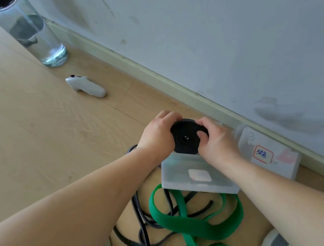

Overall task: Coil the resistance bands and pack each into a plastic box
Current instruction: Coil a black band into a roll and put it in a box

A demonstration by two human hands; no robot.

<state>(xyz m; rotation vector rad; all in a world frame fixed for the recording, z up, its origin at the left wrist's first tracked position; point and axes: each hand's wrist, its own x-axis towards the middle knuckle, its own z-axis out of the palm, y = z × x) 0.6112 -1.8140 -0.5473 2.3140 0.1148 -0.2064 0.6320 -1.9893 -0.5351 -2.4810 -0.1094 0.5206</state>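
A black resistance band wound into a tight round coil is held between both hands, just above a frosted plastic box. My left hand grips the coil's left and far edge. My right hand pinches its right edge, thumb on the coil's face. A second frosted box with a red-framed label lies to the right, against the wall. On the floor below lie a loose green band and a loose dark grey band, tangled over each other.
A clear water bottle stands at the upper left near the wall's skirting. A white handheld controller lies on the wooden floor. Something white and grey shows at the bottom right. The wall runs diagonally along the right.
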